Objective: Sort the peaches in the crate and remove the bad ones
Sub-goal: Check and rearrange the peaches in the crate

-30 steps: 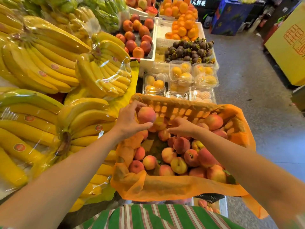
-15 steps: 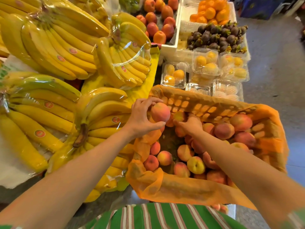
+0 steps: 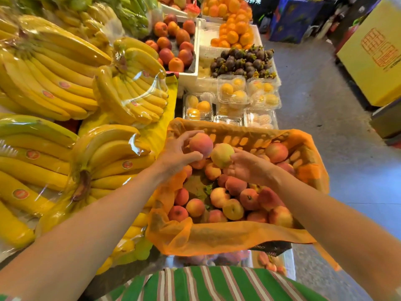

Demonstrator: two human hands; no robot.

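In the head view, at the centre of the frame, the left hand (image 3: pixel 175 156) is gripping a reddish peach (image 3: pixel 200 144), fingers curling over its top and thumb pressing beneath. Just right of it, the right hand (image 3: pixel 248 169) is holding a yellowish peach (image 3: pixel 221 155), fingertips curling round its right side. Both are hanging side by side above the orange-lined crate (image 3: pixel 245 136), with the piled peaches (image 3: pixel 233 202) lying lower in the frame

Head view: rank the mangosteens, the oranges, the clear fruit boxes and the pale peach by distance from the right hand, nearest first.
1. The pale peach, held in the right hand over the crate.
2. The clear fruit boxes, just beyond the crate's far rim.
3. The mangosteens, behind the boxes.
4. The oranges, at the stall's far end.
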